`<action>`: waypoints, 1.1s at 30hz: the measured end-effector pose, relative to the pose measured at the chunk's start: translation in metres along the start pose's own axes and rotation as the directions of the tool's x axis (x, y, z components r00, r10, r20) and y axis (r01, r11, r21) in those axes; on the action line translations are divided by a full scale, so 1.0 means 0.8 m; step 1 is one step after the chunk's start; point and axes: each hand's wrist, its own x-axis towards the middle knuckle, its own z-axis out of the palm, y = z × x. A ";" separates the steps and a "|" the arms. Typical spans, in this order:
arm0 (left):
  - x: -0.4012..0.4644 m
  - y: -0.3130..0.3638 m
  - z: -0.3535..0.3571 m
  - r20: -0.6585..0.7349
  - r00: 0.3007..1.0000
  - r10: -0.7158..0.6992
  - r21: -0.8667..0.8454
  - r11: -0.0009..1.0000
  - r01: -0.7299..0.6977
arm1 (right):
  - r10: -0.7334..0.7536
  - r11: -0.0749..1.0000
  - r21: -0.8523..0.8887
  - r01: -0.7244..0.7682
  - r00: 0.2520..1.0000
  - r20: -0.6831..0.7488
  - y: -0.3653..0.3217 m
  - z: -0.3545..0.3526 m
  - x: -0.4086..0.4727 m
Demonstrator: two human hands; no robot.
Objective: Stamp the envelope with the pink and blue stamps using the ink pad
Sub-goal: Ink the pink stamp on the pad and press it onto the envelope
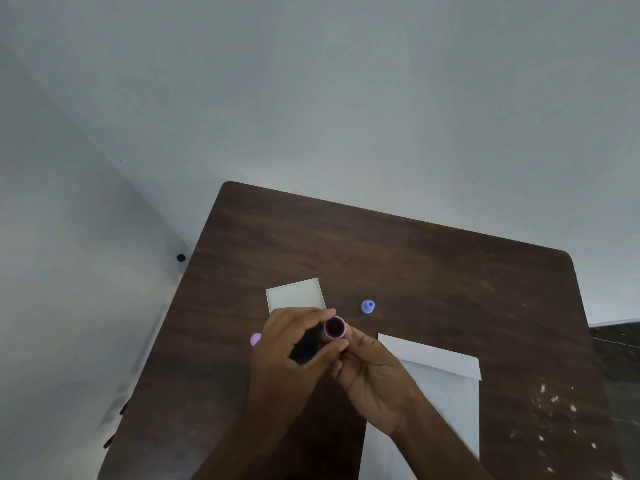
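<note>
Above the table's middle, my right hand (375, 374) grips the pink stamp (335, 328), whose dark inked face points up at the camera. My left hand (291, 344) is shut on a dark flat object, apparently the ink pad (306, 348), held right against the stamp; my fingers hide most of it. The blue stamp (367, 306) stands alone on the table behind my hands. The white envelope (446, 386) lies flat at the near right, partly under my right forearm.
A white square lid or tray (294, 294) lies just behind my left hand. A small pink cap (255, 339) sits to the left of that hand. The dark wooden table (415, 258) has white paint flecks near its right edge, and a grey wall stands behind it.
</note>
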 end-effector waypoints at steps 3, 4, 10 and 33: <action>0.001 -0.001 -0.003 -0.045 0.997 0.055 0.006 0.998 -0.055 | -0.006 1.000 -0.002 0.006 1.000 -0.005 0.003 0.001 0.001; 0.001 0.000 -0.003 -0.061 0.995 0.083 0.002 0.997 -0.083 | -0.006 1.000 0.003 0.006 1.000 -0.001 0.004 0.001 0.001; 0.000 -0.006 -0.005 -0.100 0.982 0.159 0.024 0.987 -0.157 | 0.003 1.000 0.025 -0.005 0.998 0.060 0.007 0.002 0.003; 0.017 -0.182 0.055 0.235 0.971 -0.042 0.502 0.860 -0.085 | -0.398 -0.069 -0.973 -0.222 0.900 -0.177 0.034 -0.093 0.110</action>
